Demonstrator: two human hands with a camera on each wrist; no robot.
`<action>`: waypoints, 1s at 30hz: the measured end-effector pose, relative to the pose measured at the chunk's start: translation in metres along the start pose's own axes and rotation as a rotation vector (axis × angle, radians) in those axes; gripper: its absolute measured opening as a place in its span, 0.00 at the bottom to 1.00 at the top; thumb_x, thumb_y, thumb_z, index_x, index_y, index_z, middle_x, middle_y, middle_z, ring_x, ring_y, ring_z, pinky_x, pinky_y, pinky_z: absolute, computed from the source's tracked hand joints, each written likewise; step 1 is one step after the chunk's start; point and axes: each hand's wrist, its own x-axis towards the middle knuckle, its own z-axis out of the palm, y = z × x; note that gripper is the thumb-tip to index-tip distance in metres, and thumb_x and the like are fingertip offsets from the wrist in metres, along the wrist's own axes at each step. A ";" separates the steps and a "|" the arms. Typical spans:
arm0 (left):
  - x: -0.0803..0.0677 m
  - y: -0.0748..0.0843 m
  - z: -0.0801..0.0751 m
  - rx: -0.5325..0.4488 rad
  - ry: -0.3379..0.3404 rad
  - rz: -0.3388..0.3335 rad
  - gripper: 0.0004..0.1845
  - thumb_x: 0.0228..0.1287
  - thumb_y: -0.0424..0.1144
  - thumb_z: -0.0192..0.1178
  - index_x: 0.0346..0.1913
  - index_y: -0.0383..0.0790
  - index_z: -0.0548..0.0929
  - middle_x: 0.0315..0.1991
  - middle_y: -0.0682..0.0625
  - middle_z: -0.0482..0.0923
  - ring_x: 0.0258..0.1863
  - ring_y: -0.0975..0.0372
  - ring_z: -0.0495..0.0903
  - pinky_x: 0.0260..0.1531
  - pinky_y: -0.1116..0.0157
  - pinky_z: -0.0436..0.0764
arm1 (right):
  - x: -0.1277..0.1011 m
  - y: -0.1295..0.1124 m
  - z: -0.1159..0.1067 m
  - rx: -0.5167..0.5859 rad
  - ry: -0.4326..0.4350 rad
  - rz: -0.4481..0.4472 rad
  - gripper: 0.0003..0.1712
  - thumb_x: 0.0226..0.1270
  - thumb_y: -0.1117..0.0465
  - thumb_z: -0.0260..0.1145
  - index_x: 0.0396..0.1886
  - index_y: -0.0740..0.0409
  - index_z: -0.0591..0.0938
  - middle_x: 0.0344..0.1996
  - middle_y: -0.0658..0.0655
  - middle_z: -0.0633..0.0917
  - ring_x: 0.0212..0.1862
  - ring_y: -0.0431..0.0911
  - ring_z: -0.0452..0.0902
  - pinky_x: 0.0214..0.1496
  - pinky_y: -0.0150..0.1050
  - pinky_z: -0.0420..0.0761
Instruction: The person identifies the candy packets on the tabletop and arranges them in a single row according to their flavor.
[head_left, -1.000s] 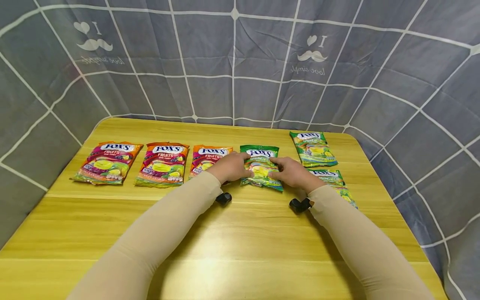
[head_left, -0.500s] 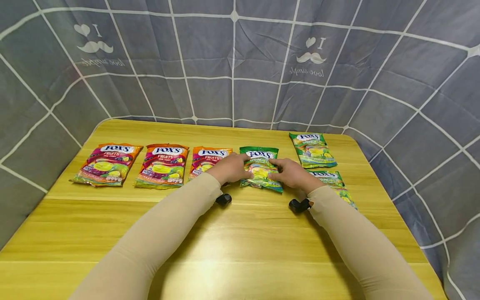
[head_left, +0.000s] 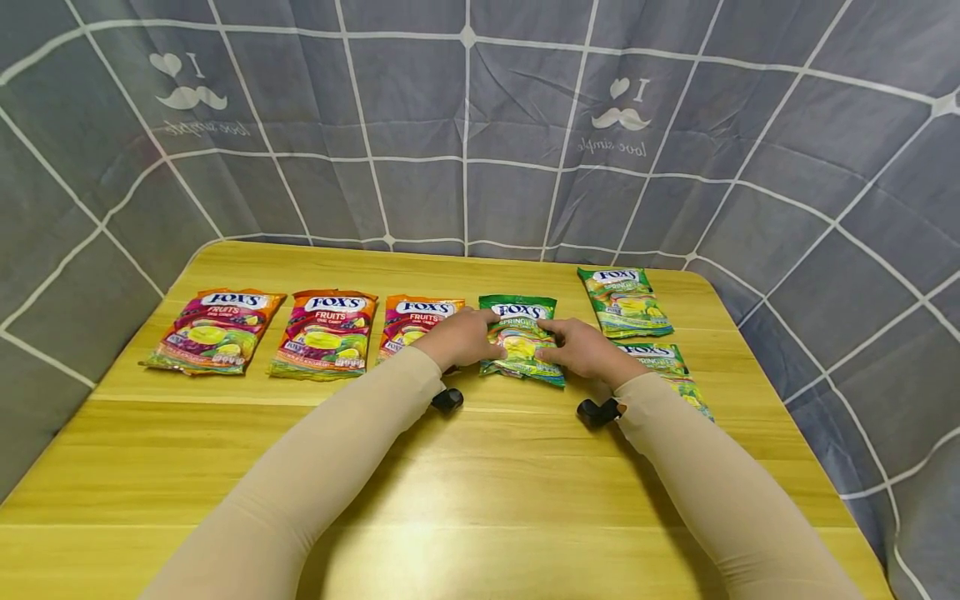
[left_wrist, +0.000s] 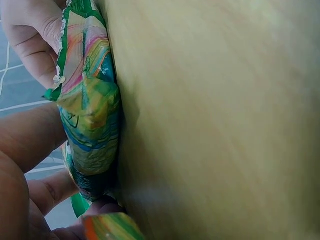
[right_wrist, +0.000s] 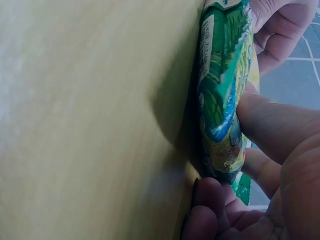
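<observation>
Yellow wooden table (head_left: 465, 467), grey checked curtain (head_left: 465, 125)

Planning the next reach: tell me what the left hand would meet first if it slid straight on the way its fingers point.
The left hand points right, across the green Fox's candy bag it already touches. Past that, it would likely meet the right hand on the bag's other side.

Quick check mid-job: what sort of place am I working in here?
Likely a makeshift tabletop recording setup, not a shop: a yellow wooden table closed in by a draped grey grid-patterned cloth, with candy bags laid in a row.
</observation>
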 end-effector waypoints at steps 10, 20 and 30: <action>-0.003 0.007 -0.006 0.019 -0.031 -0.013 0.41 0.71 0.55 0.68 0.81 0.45 0.67 0.78 0.42 0.68 0.79 0.47 0.66 0.76 0.48 0.71 | 0.000 -0.001 -0.001 -0.021 -0.021 -0.001 0.41 0.80 0.50 0.65 0.85 0.54 0.61 0.62 0.67 0.82 0.59 0.56 0.79 0.63 0.54 0.79; -0.002 0.009 -0.006 0.047 -0.028 0.002 0.42 0.71 0.55 0.68 0.81 0.44 0.67 0.77 0.42 0.71 0.77 0.47 0.69 0.75 0.49 0.72 | -0.002 -0.001 -0.001 -0.016 -0.023 0.008 0.41 0.80 0.50 0.65 0.85 0.53 0.60 0.60 0.66 0.83 0.57 0.54 0.79 0.62 0.52 0.78; -0.001 0.008 -0.006 0.036 -0.029 -0.004 0.41 0.71 0.55 0.69 0.81 0.44 0.67 0.76 0.42 0.72 0.76 0.47 0.71 0.75 0.49 0.73 | -0.002 -0.002 -0.002 -0.008 -0.025 0.006 0.42 0.80 0.51 0.65 0.85 0.53 0.60 0.62 0.66 0.82 0.60 0.55 0.79 0.64 0.52 0.78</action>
